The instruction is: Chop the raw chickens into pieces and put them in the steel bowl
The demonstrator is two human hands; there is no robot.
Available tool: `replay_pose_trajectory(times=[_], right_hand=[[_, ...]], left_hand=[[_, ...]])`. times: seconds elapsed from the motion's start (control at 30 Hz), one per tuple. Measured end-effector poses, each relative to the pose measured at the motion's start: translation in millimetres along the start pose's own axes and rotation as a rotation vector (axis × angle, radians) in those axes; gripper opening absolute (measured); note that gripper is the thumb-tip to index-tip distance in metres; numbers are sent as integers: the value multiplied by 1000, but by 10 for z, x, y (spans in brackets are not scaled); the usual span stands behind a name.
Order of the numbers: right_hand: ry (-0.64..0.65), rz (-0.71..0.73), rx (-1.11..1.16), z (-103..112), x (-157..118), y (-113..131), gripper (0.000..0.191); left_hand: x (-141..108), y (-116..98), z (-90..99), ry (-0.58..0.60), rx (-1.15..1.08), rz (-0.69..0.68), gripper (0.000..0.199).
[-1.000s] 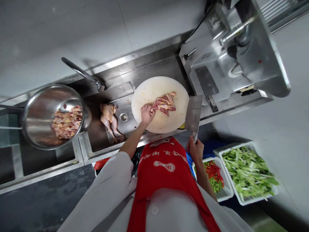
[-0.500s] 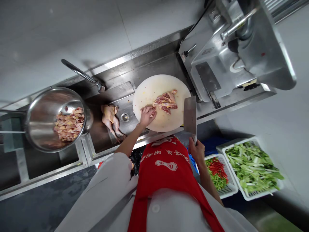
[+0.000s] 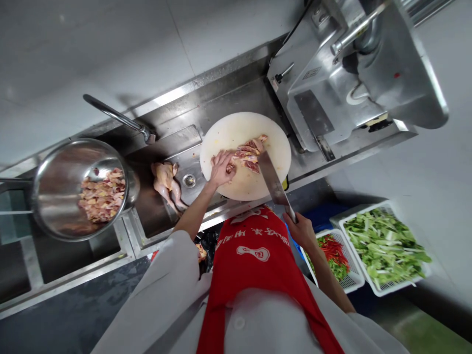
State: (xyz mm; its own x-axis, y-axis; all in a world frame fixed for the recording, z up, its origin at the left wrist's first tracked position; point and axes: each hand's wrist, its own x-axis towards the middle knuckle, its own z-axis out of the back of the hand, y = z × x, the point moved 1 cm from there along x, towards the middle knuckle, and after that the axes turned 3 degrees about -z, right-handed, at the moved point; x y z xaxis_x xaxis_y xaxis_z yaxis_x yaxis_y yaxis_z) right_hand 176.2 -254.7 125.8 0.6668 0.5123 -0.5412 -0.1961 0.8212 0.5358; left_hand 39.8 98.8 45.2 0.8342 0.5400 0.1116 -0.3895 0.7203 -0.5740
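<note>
My left hand [image 3: 221, 169] is on the left part of a round white cutting board [image 3: 245, 189], its fingers curled about a piece of raw chicken [image 3: 230, 168]. Right beside it lie several cut raw chicken pieces [image 3: 251, 153], reddish with some yellow skin. In my right hand [image 3: 300, 230], at the front right of the board, is the handle of a cleaver [image 3: 275, 182]. The blade slants up and left over the board's right part, its far end close to the cut pieces.
A plucked whole chicken [image 3: 165, 182] lies in the sink left of the board. Farther left, a large steel bowl [image 3: 55, 189] holds chopped chicken. A tap [image 3: 114, 115] stands behind. To the right are a slicing machine [image 3: 342, 98], another cleaver [image 3: 313, 115], and baskets of peppers [image 3: 334, 253] and greens [image 3: 387, 246].
The cleaver has swung left over the board, its blade now tilted and seen at a narrower angle. My left hand has shifted slightly left, with its fingers spread wider.
</note>
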Motion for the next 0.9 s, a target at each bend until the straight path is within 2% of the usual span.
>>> replay_pose_trajectory(times=[0.03,0.1,0.17,0.23,0.3,0.4,0.57,0.73,0.8,0.9], right_hand=[[33,19,-36,17,-10,0,52],[98,67,-113,27,-22,3,51],[138,120,-200,-5,-18,10,48],[150,150,-272,-87,6,27,45],[142,155,-280,-207,54,63,44],[149,122,-162,-414,170,145,47],[308,-35,230,-767,347,274,51],[446,-58,499,-1141,322,422,50],[466,-53,538,-1265,279,509,47],[454,-9,516,-1386,202,679,44]], left_hand=[[58,-8,16,63,8,-18,47],[97,5,54,153,-11,-76,37],[23,54,100,187,-63,-151,28],[-118,120,143,167,-108,-188,28],[-250,180,164,53,-119,-130,30],[-347,192,96,-147,-110,29,40],[-298,-55,-229,-243,-167,117,49],[-218,-344,-495,-381,-280,163,45],[-219,-390,-514,-443,-319,189,41],[-265,-375,-403,-551,-362,219,36]])
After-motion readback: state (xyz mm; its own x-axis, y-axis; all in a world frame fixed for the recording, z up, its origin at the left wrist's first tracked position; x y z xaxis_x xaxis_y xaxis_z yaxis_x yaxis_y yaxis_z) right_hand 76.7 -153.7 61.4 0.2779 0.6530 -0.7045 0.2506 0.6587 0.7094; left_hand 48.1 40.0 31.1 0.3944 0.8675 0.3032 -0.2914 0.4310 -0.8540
